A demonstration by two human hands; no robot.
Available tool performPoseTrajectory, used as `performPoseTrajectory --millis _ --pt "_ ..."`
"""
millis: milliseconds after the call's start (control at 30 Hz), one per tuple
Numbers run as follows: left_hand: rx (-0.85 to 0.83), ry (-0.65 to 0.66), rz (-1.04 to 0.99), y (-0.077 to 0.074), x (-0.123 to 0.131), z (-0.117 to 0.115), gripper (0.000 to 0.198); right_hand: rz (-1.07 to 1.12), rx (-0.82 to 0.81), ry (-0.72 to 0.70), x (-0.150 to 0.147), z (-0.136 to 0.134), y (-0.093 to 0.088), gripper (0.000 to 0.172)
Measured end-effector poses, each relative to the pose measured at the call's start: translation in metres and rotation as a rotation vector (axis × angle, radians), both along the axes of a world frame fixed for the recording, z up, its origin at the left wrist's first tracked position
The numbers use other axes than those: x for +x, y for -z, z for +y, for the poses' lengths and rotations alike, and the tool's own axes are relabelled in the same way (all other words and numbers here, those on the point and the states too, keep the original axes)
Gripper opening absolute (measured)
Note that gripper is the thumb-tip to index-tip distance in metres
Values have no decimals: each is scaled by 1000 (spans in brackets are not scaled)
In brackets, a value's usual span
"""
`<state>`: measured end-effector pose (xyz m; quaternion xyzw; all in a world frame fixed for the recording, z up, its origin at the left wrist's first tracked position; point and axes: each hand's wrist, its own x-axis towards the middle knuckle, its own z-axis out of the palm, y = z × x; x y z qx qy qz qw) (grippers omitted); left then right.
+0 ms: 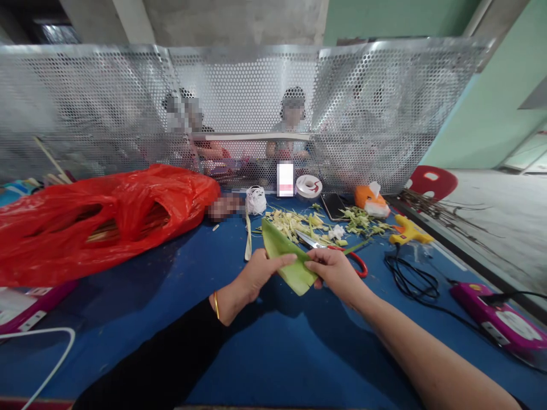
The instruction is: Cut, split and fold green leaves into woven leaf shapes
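Note:
Both hands hold a broad, folded green leaf [294, 267] above the blue table. My left hand [259, 272] grips its left edge, thumb lying across the top. On the right edge, my right hand [335, 270] pinches the leaf between thumb and fingers. Just behind it lie red-handled scissors [359, 263], their blades partly over a heap of pale green and yellow leaf scraps [290, 223]. A narrow pale strip [248, 236] rests left of the heap. The fingertips under the leaf are hidden.
A red plastic bag [179, 188] with brown sticks fills the left. Behind are white string [256, 200], a ribbon spool [309, 186], a phone [333, 206] and tissues [370, 199]. A yellow glue gun [410, 229], cable and purple power strip [498, 316] lie right. A perforated screen [248, 85] stands behind.

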<state>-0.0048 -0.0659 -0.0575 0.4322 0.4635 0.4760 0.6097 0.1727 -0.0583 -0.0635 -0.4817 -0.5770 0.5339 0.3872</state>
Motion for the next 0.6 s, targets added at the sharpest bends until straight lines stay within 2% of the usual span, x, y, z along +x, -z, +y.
performPoseTrajectory --millis 33,100,233,467,600 --pt "-28 44 11 2 3 -3 33 -6 1 -5 -1 -1 -1 14" --pt "-66 -8 71 5 7 -6 28 -18 -2 -25 -3 -3 -3 14" --pt "-17 -128 154 6 2 -1 20 -47 -16 -57 -3 -3 -5 15" --pt "-32 -35 196 4 0 2 21 -132 80 12 0 -3 1 12" --pt "-44 -62 214 8 1 2 12 -186 164 65 -1 -6 0 11"
